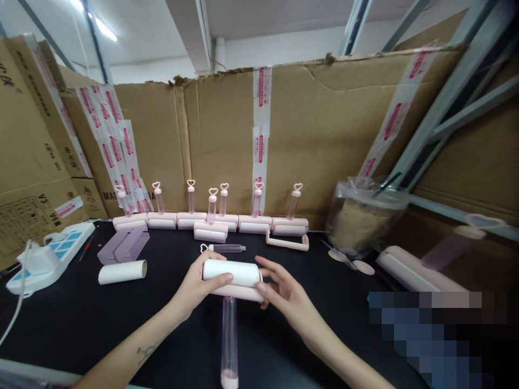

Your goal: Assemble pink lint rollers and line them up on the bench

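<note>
A lint roller with a white paper roll (230, 273) and a pale pink frame (239, 292) is held up over the black table. Its clear pink handle (229, 337) points down toward me. My left hand (203, 283) grips the left end, thumb across the front of the roll. At the right end, my right hand (286, 289) has its thumb against the frame, with the index finger stretched out and other fingers partly hidden behind. Just beyond the roll lies a loose clear handle with a heart-shaped loop (225, 248). A pink bracket-shaped frame piece (287, 243) rests farther right.
Several finished-looking lint rollers (255, 222) line the cardboard wall (324, 129). To the left are a white tube roll (122, 272), a purple translucent cover (124, 246) and a power strip (52, 265). A bagged tub (367, 216) and another person's blurred lint roller (421, 270) are right.
</note>
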### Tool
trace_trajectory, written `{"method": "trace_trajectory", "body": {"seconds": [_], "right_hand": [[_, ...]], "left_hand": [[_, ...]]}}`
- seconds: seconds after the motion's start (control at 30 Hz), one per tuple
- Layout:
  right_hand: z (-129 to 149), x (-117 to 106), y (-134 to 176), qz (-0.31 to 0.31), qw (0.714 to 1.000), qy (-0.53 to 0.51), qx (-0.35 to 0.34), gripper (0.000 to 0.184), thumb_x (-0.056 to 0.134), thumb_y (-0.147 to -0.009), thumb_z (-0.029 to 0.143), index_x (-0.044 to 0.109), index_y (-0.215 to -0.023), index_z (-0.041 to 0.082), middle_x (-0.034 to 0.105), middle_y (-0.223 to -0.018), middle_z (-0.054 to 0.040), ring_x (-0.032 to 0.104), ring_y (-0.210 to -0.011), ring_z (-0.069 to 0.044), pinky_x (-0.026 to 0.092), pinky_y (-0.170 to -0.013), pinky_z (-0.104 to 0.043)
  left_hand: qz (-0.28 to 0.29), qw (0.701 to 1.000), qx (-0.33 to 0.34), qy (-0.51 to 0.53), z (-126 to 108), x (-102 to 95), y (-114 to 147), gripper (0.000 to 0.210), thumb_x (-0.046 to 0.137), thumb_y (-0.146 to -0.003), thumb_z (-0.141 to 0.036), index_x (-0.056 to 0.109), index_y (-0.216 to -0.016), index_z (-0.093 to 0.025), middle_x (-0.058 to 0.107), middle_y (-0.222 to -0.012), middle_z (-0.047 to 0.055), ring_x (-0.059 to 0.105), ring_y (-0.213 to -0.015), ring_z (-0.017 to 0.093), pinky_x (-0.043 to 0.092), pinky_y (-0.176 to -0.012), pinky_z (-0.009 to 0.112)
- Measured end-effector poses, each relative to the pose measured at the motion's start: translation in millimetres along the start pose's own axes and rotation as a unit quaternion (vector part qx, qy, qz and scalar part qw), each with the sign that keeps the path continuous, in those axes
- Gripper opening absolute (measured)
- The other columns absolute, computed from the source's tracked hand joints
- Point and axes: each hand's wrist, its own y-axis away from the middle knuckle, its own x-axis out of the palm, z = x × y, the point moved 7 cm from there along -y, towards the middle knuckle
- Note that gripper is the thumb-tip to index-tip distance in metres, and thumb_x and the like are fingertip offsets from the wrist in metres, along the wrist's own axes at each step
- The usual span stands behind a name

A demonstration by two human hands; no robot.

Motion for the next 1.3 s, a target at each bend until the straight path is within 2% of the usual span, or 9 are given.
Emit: {"method": "trace_trajectory", "body": {"seconds": [0.13,0.33,0.53,0.67,0.77,0.87,1.0,1.13,1.3], "right_hand": [[11,-8,1,-0.023,1.0,-0.016,0.004,0.037,0.068,-0.073,0.036,0.06,-0.105,0.02,0.059,-0.092,-0.003,0.05,-0.061,-0.011,0.045,-0.05,-0.024],[17,-11,3,-0.025,0.996,-0.083,0.0,0.028,0.066,-0.077,0.034,0.057,-0.1,0.021,0.055,-0.084,-0.0002,0.048,-0.061,-0.009,0.046,-0.053,-0.023],[15,-1,4,-0.012,0.997,-0.081,0.002,0.022,0.062,-0.079,0.035,0.05,-0.092,0.022,0.052,-0.081,0.0015,0.048,-0.058,-0.009,0.045,-0.052,-0.023],[31,-8,-6,-0.011,0.996,0.087,-0.017,0.027,0.06,-0.076,0.043,0.05,-0.09,0.022,0.055,-0.081,-0.0004,0.055,-0.06,-0.014,0.048,-0.056,-0.03],[81,3,-23,-0.032,0.929,0.334,-0.155,0.046,0.066,-0.07,0.042,0.05,-0.107,0.021,0.058,-0.104,-0.0082,0.059,-0.092,-0.026,0.047,-0.08,-0.041],[129,66,-44,0.031,0.812,0.475,-0.338,0.046,0.058,-0.078,0.035,0.045,-0.12,0.02,0.054,-0.118,-0.0113,0.051,-0.109,-0.027,0.04,-0.091,-0.043],[110,189,-90,0.227,0.663,0.603,-0.381,0.035,0.053,-0.082,0.025,0.05,-0.115,0.014,0.055,-0.118,-0.0139,0.051,-0.107,-0.028,0.041,-0.089,-0.045],[56,276,-133,0.298,0.616,0.639,-0.351,0.037,0.062,-0.076,0.014,0.054,-0.112,0.012,0.054,-0.122,-0.0123,0.05,-0.112,-0.025,0.043,-0.09,-0.039],[5,323,-148,0.336,0.593,0.654,-0.328,0.032,0.054,-0.087,0.028,0.052,-0.117,0.016,0.054,-0.12,-0.0082,0.056,-0.102,-0.022,0.048,-0.083,-0.043]], "left_hand": [[0.054,0.991,-0.027,0.116,0,6.7,1,0.056,0.07,-0.07,-0.031,0.045,-0.12,-0.025,0.052,-0.089,0.0,0.047,-0.069,0.011,0.035,-0.054,0.02],[0.103,0.965,-0.037,0.239,7,26.0,1,0.04,0.071,-0.068,-0.016,0.056,-0.105,-0.015,0.058,-0.093,0.004,0.052,-0.081,0.014,0.042,-0.065,0.024],[0.119,0.938,-0.136,0.296,34,43.3,11,0.032,0.07,-0.073,-0.019,0.056,-0.101,-0.017,0.063,-0.093,0.005,0.061,-0.086,0.018,0.046,-0.072,0.029],[0.138,0.924,-0.168,0.314,33,44.6,13,0.025,0.066,-0.076,-0.022,0.058,-0.098,-0.011,0.064,-0.097,0.012,0.065,-0.083,0.022,0.048,-0.074,0.036],[0.114,0.932,-0.154,0.308,30,39.8,10,0.028,0.067,-0.076,-0.02,0.057,-0.1,-0.01,0.065,-0.098,0.013,0.065,-0.079,0.02,0.049,-0.071,0.033],[0.104,0.935,-0.151,0.304,31,39.5,9,0.027,0.069,-0.072,-0.02,0.057,-0.095,-0.011,0.066,-0.093,0.012,0.066,-0.077,0.021,0.049,-0.069,0.033],[0.093,0.94,-0.155,0.29,37,40.0,10,0.027,0.072,-0.068,-0.021,0.057,-0.089,-0.012,0.067,-0.088,0.01,0.066,-0.073,0.021,0.048,-0.067,0.033],[0.086,0.946,-0.142,0.28,36,36.4,11,0.03,0.073,-0.066,-0.03,0.059,-0.088,-0.014,0.067,-0.08,0.007,0.064,-0.077,0.024,0.047,-0.074,0.036],[0.085,0.955,-0.175,0.224,30,30.4,19,0.045,0.065,-0.071,-0.046,0.062,-0.099,-0.01,0.065,-0.103,0.014,0.054,-0.106,0.032,0.038,-0.093,0.041]]}}
